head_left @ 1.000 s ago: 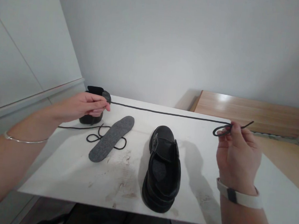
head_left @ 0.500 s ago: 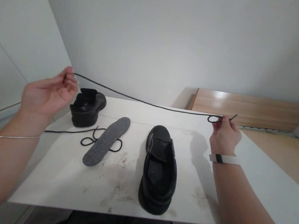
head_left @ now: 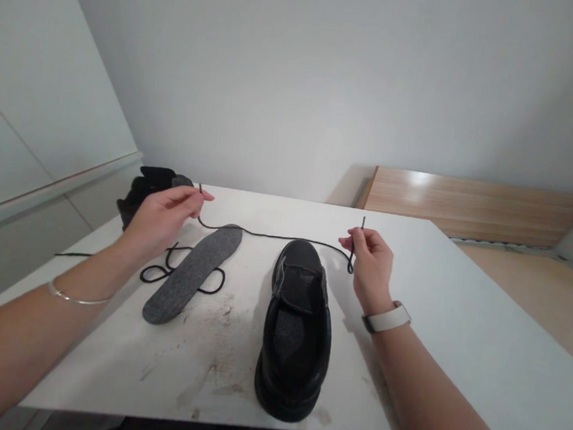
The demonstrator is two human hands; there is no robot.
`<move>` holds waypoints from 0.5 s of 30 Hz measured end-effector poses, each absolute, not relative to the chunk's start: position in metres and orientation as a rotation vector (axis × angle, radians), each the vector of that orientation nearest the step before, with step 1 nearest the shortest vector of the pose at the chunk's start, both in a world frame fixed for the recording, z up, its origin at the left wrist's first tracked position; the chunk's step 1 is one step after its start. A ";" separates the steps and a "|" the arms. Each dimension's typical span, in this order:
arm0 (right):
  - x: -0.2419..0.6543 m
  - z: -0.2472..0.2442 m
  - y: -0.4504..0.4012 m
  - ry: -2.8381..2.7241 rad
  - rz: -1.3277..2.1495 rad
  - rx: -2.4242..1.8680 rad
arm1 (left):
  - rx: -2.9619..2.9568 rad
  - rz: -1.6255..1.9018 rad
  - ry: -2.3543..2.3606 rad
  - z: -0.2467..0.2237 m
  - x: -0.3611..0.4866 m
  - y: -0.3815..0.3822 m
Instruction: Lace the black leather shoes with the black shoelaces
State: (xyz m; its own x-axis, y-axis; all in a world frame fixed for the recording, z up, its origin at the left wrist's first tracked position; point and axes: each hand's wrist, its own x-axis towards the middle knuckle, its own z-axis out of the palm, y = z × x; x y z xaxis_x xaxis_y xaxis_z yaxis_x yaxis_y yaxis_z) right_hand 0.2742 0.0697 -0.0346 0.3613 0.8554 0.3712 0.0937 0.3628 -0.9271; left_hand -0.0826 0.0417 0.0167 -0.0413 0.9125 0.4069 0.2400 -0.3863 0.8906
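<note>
Clock directions centre on the near black shoe [head_left: 296, 336], with twelve toward the wall [head_left: 297, 89]. The left hand [head_left: 169, 213], at ten o'clock, closes thumb and forefinger in a pinch on a thin dark shoelace [head_left: 279, 237], a short tip standing above the fingers. The right hand [head_left: 372, 266], between one and two, pinches the same lace near its other end; a tip points upward and a small loop hangs below. Between the hands the lace sags slackly across twelve, passing close to the shoe's toe; contact there cannot be told. The shoe's heel lies just inside the near table edge at six. The white table [head_left: 459, 364] stretches broadly from two to four, to its slanting right edge. At nine to ten, a flat grey felt-like insole [head_left: 194, 274], rounded at both ends, lies across a second lace [head_left: 209, 292], whose loops show on either side. A far shoe [head_left: 132, 196], dark and partly hidden by the left hand, stands beyond at ten. The near shoe appears smooth and leathery, with a stitched tongue and thick sole; brownish smudges [head_left: 215, 373] mark the tabletop at eight.
</note>
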 end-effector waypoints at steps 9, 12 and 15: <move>0.248 -0.024 0.041 -1.525 0.683 -1.040 | 2.120 0.903 1.237 -0.004 -0.034 0.018; 0.247 -0.023 0.036 -1.616 0.686 -1.035 | 2.190 0.860 1.226 -0.010 -0.027 0.017; 0.245 -0.021 0.034 -1.670 0.711 -1.039 | 2.279 0.822 1.184 -0.012 -0.021 0.016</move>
